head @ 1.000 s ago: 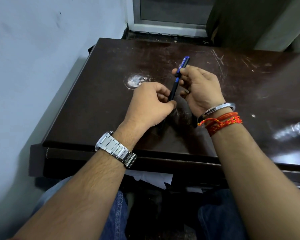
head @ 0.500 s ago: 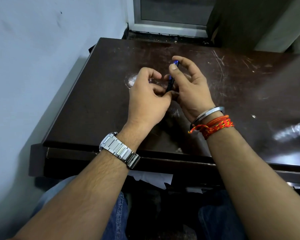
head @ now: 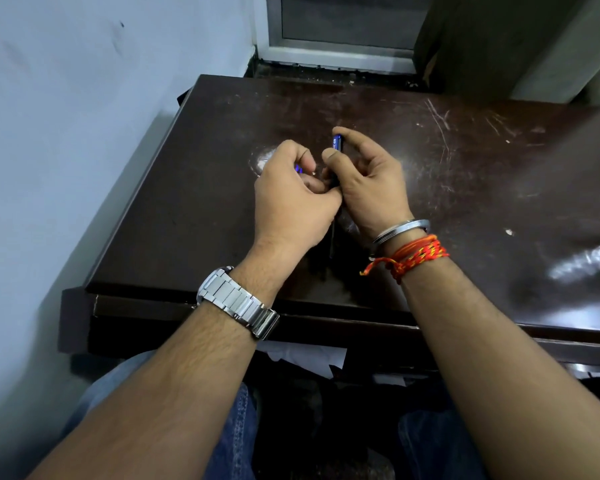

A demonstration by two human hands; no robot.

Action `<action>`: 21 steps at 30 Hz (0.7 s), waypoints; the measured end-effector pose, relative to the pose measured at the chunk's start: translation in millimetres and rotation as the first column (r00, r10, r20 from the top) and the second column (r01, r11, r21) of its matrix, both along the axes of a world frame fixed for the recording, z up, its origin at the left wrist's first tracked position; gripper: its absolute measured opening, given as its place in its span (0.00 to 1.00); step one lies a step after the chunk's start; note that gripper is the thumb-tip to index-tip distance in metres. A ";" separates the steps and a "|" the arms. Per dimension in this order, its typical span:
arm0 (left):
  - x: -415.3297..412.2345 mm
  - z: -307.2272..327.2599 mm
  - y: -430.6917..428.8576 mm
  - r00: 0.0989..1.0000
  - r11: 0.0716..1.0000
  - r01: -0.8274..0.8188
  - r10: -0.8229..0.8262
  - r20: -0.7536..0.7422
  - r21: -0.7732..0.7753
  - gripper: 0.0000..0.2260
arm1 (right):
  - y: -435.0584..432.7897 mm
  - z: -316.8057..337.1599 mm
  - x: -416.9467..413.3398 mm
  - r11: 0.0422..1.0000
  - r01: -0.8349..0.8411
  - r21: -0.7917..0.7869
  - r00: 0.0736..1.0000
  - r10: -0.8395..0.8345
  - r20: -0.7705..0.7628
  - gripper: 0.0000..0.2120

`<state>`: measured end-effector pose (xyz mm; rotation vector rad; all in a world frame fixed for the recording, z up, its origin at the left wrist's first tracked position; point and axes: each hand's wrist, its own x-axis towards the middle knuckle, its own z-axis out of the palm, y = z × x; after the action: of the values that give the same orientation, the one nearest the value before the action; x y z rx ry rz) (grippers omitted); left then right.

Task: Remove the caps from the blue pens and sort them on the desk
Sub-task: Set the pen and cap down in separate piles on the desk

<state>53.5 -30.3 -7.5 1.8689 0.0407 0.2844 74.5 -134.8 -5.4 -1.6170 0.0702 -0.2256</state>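
My right hand (head: 371,185) pinches a blue pen (head: 337,143) between thumb and forefinger; its blue end sticks up above the thumb and the rest is hidden by the fingers. My left hand (head: 291,199) is closed in a fist right beside it, knuckles touching. A small blue piece (head: 298,169) shows at the fist's far side; I cannot tell if it is a cap or a pen body. Another dark pen (head: 332,239) lies on the brown desk (head: 465,174) below and between my wrists.
The desk's left edge runs along a white wall (head: 66,133). A clear shiny plastic thing (head: 589,258) lies at the right border. A window frame (head: 340,53) stands behind the desk. White papers (head: 302,355) hang under the front edge, above my knees.
The pen, held long between both hands a second ago, is now split between them: the left fist has drawn a blue piece leftwards while the right hand keeps the other part upright.
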 end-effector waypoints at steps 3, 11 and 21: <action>5.5 1.8 6.1 0.999 1.000 -0.016 0.016 -0.030 0.019 0.15 | 3.7 -5.0 -2.2 0.999 -0.022 -0.026 0.998 0.020 -0.065 0.24; 6.5 2.2 11.0 0.998 0.993 -0.062 0.059 0.024 0.103 0.13 | 2.2 -6.6 -3.1 0.985 0.034 -0.170 0.986 -0.061 -0.156 0.10; 14.7 3.9 23.9 0.985 0.965 -0.164 0.170 -0.016 0.204 0.15 | -75.5 5.2 8.7 0.775 0.198 -0.600 0.929 -0.343 -0.136 0.15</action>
<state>68.2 -6.5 -3.6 2.0760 0.1998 0.3855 83.2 -210.3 -0.1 -2.2448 0.4679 -0.2939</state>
